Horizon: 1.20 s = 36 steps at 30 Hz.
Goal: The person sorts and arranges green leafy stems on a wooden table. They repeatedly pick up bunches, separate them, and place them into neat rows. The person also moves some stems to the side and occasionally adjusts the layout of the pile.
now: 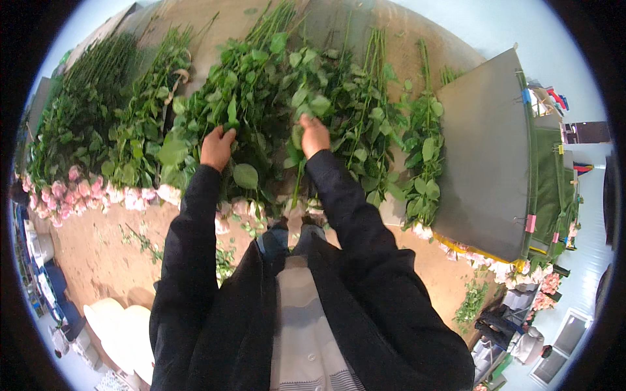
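Observation:
My left hand (216, 148) is over the leafy rose stems (234, 73) on the table, its thumb and forefinger close together at a dark green leaf. Whether it grips anything there is hidden. To the right, my right hand (316, 136) pinches a leafy rose stem (299, 178). That stem runs towards me, with a pale bloom (294, 209) at its near end. Leaves around the fingers are slightly blurred. More cut roses lie side by side in bunches, blooms at my edge of the table and bare stem ends pointing away.
Pink roses (66, 195) lie at the far left. A grey panel (481, 156) with clips along its edge stands at the right, green panels (555, 181) behind it. Fallen leaves (472, 300) litter the brown floor (107, 254). A person (525, 344) is at the lower right.

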Available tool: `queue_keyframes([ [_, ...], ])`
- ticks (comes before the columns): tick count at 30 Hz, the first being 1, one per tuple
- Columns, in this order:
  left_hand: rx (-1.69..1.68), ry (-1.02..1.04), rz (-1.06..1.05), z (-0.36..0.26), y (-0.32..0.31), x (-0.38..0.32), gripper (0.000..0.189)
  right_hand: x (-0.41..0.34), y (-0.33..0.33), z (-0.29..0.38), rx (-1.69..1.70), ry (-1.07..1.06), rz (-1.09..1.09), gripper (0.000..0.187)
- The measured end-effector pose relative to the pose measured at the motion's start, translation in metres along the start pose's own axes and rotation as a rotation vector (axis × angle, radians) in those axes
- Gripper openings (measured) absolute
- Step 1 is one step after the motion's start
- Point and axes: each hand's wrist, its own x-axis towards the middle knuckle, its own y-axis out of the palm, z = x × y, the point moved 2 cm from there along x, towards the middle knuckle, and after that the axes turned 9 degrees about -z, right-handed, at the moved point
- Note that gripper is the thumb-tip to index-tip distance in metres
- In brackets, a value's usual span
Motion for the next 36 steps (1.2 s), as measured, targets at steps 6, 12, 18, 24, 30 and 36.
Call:
queue_keyframes([
  [6,0.192,0.082,-0.089,0.002,0.016,0.0,0.057,0.018,-0.023,-0.016,-0.067,-0.007,-0.198,0.048],
  [12,0.082,0.067,0.024,-0.021,0.025,-0.014,0.037,0.054,0.005,-0.038,-0.134,0.253,0.013,0.056],
  [18,0.306,0.094,-0.002,-0.01,0.027,-0.014,0.044,0.04,-0.013,0.027,0.21,0.153,-0.055,0.059],
  [24,0.28,0.129,-0.049,0.003,0.029,-0.008,0.042,0.052,-0.079,0.049,-0.047,-0.199,0.043,0.044],
  [30,0.251,0.08,-0.061,-0.001,0.029,-0.015,0.042,0.013,-0.129,0.013,-0.158,-0.035,-0.088,0.052],
  [36,0.267,0.116,-0.06,0.007,0.036,-0.011,0.041,0.054,-0.146,-0.026,-0.363,0.198,-0.07,0.06],
])
